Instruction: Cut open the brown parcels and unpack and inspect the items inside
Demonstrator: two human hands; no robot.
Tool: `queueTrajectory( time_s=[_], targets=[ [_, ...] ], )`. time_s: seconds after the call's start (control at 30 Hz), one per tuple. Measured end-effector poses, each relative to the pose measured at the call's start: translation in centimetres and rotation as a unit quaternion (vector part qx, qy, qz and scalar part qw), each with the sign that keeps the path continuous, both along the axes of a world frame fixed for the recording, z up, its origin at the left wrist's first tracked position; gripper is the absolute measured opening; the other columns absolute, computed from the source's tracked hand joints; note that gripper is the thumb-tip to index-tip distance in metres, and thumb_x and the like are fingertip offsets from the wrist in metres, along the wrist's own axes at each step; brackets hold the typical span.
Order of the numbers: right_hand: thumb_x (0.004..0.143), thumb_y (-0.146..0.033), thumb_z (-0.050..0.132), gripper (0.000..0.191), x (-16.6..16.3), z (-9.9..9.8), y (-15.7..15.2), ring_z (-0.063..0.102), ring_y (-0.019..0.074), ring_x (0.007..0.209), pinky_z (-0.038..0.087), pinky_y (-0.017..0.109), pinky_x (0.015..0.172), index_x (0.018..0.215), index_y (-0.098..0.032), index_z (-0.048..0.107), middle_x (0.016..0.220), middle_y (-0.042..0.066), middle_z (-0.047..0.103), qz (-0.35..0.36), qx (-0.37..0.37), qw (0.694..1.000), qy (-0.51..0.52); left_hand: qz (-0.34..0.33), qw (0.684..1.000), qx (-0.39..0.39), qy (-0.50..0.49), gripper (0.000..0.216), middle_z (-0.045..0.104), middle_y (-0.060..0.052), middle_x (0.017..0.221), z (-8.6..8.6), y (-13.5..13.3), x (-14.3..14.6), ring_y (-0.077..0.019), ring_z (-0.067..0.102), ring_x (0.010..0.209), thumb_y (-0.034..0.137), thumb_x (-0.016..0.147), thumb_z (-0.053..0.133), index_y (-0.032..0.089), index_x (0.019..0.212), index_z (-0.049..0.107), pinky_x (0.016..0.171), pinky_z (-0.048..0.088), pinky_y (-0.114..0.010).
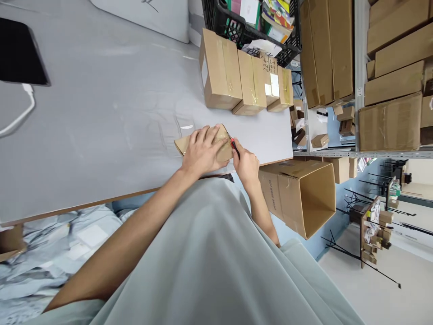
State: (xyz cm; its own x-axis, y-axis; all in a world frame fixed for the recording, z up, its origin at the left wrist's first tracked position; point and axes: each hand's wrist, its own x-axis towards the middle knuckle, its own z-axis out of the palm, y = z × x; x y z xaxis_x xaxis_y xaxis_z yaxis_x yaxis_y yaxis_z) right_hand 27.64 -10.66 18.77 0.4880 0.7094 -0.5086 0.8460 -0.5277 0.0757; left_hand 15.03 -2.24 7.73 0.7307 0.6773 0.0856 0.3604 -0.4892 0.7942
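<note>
A small brown cardboard box (222, 134) rests at the front edge of the grey table, close to my body. My left hand (202, 152) lies over it with the fingers bent across its top, gripping it against the table. In my closed right hand (246, 165) is a red and black utility knife (234, 145). Its tip meets the right side of the box; the blade itself is too small to make out. My fingers cover much of the box.
Several taped cardboard boxes (223, 72) line the table's far right, before a black crate (233, 27) of books. A phone (20, 54) with a white cable lies left. An open carton (287, 192) stands right of the table; grey parcels (91, 239) lie below left.
</note>
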Motion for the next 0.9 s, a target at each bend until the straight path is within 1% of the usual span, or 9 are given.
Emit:
queueTrajectory(
  time_s=[0.2, 0.3, 0.43, 0.5, 0.57, 0.7, 0.9],
  targets=[
    [0.123, -0.037, 0.024, 0.06, -0.2, 0.3, 0.1, 0.076, 0.0256, 0.122, 0.057, 0.033, 0.102, 0.182, -0.034, 0.027, 0.143, 0.011, 0.077, -0.001, -0.007, 1.0, -0.002, 0.001, 1.0, -0.01, -0.007, 0.074, 0.039, -0.007, 0.184, 0.1, 0.0, 0.0, -0.0529, 0.033, 0.167, 0.045, 0.08, 0.085, 0.034, 0.152, 0.073, 0.135, 0.02, -0.073],
    [0.122, -0.034, 0.025, 0.061, -0.8, 0.5, 0.5, 0.076, 0.0261, 0.122, 0.057, 0.034, 0.101, 0.183, -0.032, 0.023, 0.14, 0.013, 0.078, -0.002, -0.021, 1.0, -0.01, 0.006, 1.0, -0.018, -0.013, 0.073, 0.041, -0.006, 0.183, 0.0, -0.1, 0.0, -0.0529, 0.033, 0.166, 0.046, 0.08, 0.086, 0.036, 0.151, 0.073, 0.135, 0.019, -0.074],
    [0.12, -0.026, 0.03, 0.066, -1.7, 0.4, 1.1, 0.078, 0.0259, 0.119, 0.058, 0.037, 0.102, 0.184, -0.032, 0.017, 0.135, 0.015, 0.078, -0.008, -0.021, 0.999, -0.026, 0.013, 0.999, -0.025, -0.02, 0.071, 0.042, -0.004, 0.182, -0.1, -0.1, 0.0, -0.0515, 0.033, 0.167, 0.048, 0.079, 0.086, 0.038, 0.148, 0.074, 0.135, 0.019, -0.072],
    [0.119, -0.025, 0.031, 0.066, -1.8, 0.4, 1.3, 0.078, 0.0254, 0.117, 0.058, 0.037, 0.102, 0.184, -0.032, 0.018, 0.133, 0.015, 0.079, -0.008, -0.018, 0.999, -0.029, 0.013, 0.999, -0.024, -0.019, 0.071, 0.042, -0.004, 0.183, -0.1, -0.2, 0.0, -0.0513, 0.034, 0.167, 0.047, 0.079, 0.086, 0.038, 0.148, 0.074, 0.136, 0.019, -0.073],
    [0.119, -0.025, 0.031, 0.064, -1.8, 0.6, 1.2, 0.079, 0.0251, 0.116, 0.058, 0.036, 0.101, 0.183, -0.031, 0.024, 0.132, 0.015, 0.079, -0.008, -0.021, 0.999, -0.03, 0.013, 1.0, -0.022, -0.016, 0.071, 0.041, -0.004, 0.183, -0.1, -0.3, 0.0, -0.0515, 0.034, 0.167, 0.046, 0.078, 0.086, 0.038, 0.148, 0.074, 0.136, 0.019, -0.073],
    [0.12, -0.027, 0.032, 0.059, -1.5, 1.3, -0.2, 0.079, 0.025, 0.115, 0.058, 0.034, 0.1, 0.179, -0.031, 0.035, 0.129, 0.014, 0.082, -0.019, -0.029, 0.999, -0.03, 0.007, 1.0, -0.019, -0.009, 0.073, 0.039, -0.004, 0.184, -0.1, -0.2, 0.1, -0.0526, 0.034, 0.166, 0.042, 0.076, 0.088, 0.037, 0.147, 0.074, 0.135, 0.02, -0.074],
    [0.121, -0.031, 0.034, 0.056, -1.2, 1.9, -3.3, 0.08, 0.0254, 0.113, 0.058, 0.032, 0.095, 0.177, -0.033, 0.041, 0.13, 0.014, 0.083, -0.06, -0.067, 0.996, -0.027, -0.006, 1.0, -0.007, 0.006, 0.076, 0.035, -0.005, 0.186, -0.1, 0.0, -0.1, -0.0526, 0.036, 0.164, 0.04, 0.073, 0.092, 0.036, 0.146, 0.075, 0.134, 0.023, -0.073]
  ],
)
